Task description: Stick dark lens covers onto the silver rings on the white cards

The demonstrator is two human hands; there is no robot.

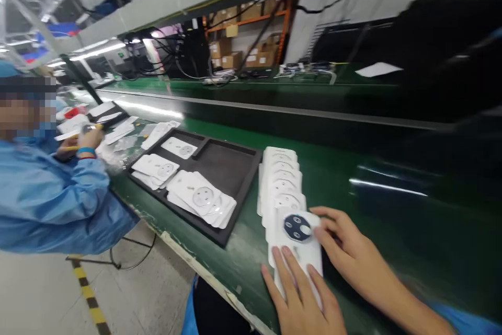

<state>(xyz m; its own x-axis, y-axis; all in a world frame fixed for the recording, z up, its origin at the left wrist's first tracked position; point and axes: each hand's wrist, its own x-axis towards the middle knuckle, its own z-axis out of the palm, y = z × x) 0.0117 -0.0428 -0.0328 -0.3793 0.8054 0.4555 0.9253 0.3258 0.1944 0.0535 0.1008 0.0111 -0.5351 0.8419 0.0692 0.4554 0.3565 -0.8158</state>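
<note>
A row of white socket plates (281, 178) lies overlapped on the green bench (353, 204). The nearest plate (297, 243) has a dark round insert (297, 227) in its middle. My left hand (304, 301) rests flat on the near end of that plate, fingers stretched out. My right hand (347, 249) lies at the plate's right side, fingertips touching it beside the insert, fingers apart.
A black tray (231, 168) to the left holds more white plates (202, 199). Further left a co-worker in a blue smock (50, 199) handles small parts. A dark conveyor (314, 115) runs behind. The bench edge (204, 272) drops to the floor.
</note>
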